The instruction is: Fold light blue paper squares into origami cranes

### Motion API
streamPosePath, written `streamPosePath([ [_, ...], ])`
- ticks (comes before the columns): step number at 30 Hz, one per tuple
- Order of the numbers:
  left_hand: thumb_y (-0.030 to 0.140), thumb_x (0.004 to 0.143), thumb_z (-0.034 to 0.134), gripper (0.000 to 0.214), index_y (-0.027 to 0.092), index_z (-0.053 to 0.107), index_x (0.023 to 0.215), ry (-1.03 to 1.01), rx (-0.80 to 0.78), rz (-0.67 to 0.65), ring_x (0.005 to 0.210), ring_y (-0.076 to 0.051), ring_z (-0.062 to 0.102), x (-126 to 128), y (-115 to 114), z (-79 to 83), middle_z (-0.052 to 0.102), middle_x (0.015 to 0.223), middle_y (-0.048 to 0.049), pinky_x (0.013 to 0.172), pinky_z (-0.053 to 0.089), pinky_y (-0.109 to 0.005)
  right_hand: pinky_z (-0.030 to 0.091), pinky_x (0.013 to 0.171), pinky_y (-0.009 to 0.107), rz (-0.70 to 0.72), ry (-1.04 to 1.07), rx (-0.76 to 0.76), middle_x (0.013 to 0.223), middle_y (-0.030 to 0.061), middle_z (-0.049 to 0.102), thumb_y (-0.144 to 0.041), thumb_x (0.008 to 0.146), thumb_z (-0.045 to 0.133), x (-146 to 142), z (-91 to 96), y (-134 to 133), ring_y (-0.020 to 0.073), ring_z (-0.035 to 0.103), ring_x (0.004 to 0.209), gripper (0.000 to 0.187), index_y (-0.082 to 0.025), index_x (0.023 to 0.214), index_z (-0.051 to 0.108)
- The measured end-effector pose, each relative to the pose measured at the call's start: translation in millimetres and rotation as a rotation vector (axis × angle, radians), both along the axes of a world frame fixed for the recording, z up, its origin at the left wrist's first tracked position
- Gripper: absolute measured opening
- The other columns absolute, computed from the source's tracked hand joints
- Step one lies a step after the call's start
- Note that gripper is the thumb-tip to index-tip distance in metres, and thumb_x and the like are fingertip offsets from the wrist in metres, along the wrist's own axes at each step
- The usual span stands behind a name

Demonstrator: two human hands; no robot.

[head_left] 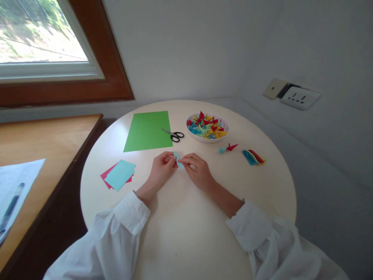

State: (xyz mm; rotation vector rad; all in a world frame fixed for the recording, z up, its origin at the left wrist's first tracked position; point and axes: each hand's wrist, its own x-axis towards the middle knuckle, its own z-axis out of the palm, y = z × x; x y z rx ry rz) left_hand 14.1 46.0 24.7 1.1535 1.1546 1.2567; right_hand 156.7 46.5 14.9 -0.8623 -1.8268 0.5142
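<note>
Between my two hands, above the middle of the round white table (186,217), is a small folded piece of light blue paper (177,158). The thumb and fingers of my left hand (163,165) pinch its left side. My right hand (198,169) grips its right side with the thumb and forefinger. Fingers cover part of the paper, so its full shape is hidden. Beyond my hands, scissors (174,135) with black handles lie partly on a green sheet (148,130). To the left lie light blue square sheets (120,175) over pink ones (107,175).
A white bowl (201,139) full of colourful folded paper cranes stands at the back. Right of my hands lie a red paper crane (232,147), a light blue one (222,150) and a bundle of folded coloured paper (253,157). A wooden desk (58,134) with a pen (11,208) is at left.
</note>
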Motion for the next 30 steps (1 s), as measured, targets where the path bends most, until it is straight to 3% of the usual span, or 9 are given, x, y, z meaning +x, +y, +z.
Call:
streamPosePath([
  [7,0.025,0.071,0.058,0.028,0.021,0.046,0.096,0.016,0.064,-0.053,0.049,-0.008,0.049,-2.5,-3.3,2.0,0.052,0.049,0.0079,0.051,0.038,-0.019,0.048,0.062,0.022,0.014,0.057,-0.048,0.080,0.0025,0.060,-0.008,0.072,0.055,-1.0,0.9,-0.6,0.0120,0.057,0.073,0.021,-0.022,0.083,0.066],
  [14,0.018,0.069,0.055,0.005,0.015,0.056,0.072,0.117,0.150,-0.073,0.056,-0.008,0.051,0.0,-3.9,5.9,0.055,0.061,0.0018,0.056,0.040,-0.020,0.048,0.062,0.025,0.008,0.068,-0.129,0.077,0.0029,0.063,-0.010,0.073,0.054,0.1,5.4,-1.2,0.0129,0.057,0.069,0.015,-0.020,0.078,0.065],
  [23,0.020,0.063,0.065,0.018,0.014,0.057,0.078,0.065,0.153,-0.103,0.069,-0.013,0.061,3.6,-3.4,-3.0,0.064,0.073,-0.0033,0.067,0.047,-0.025,0.046,0.057,0.025,-0.089,0.080,-0.178,0.075,0.0035,0.063,-0.013,0.072,0.054,1.1,6.8,-0.3,0.0139,0.057,0.068,0.009,-0.019,0.074,0.061],
  [30,0.024,0.064,0.066,0.018,0.014,0.057,0.074,0.092,0.159,-0.065,0.064,-0.012,0.060,2.2,-3.4,-0.7,0.063,0.068,-0.0028,0.063,0.047,-0.025,0.046,0.060,0.025,-0.002,0.161,-0.235,0.077,0.0038,0.063,-0.017,0.072,0.056,1.5,4.1,2.7,0.0143,0.058,0.071,0.007,-0.018,0.074,0.063],
])
